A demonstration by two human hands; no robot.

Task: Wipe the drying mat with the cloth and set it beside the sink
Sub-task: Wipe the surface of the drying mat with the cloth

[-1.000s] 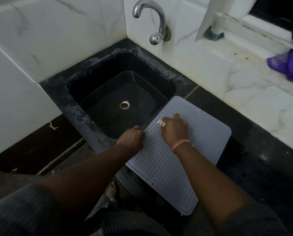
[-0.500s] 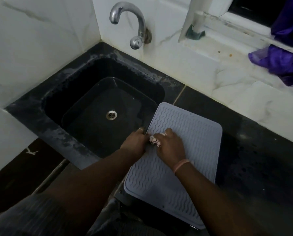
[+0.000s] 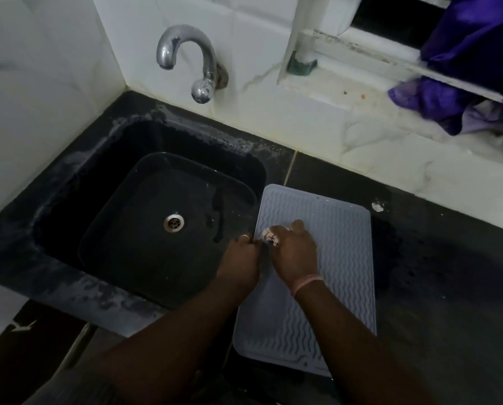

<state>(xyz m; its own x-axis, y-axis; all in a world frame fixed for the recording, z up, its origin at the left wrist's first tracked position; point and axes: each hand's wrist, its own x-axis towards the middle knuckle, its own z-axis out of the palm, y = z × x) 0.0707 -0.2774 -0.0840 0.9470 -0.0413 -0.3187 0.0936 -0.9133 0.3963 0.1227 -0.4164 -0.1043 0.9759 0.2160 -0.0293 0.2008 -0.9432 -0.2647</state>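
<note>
1. A grey drying mat [image 3: 326, 258] with a wavy ribbed surface is laid flat on the dark tabletop [image 3: 437, 287], just to the right of the black sink [image 3: 104, 176]; its near end is seen to reach the front edge of the tabletop.
2. The left edge of the mat is gripped by the left hand [image 3: 240, 258], whose fingers are curled over that edge at the sink side.
3. A small crumpled pale cloth [image 3: 269, 236] is held in the curled fingers of the right hand [image 3: 295, 252] and is pressed on the mat close to the left hand.
4. A pink band [image 3: 307, 283] is worn on the right wrist.
5. A chrome tap [image 3: 191, 62] is mounted on the white tiled wall above the sink, and purple fabric [image 3: 463, 92] is seen on the window ledge at the upper right.
</note>
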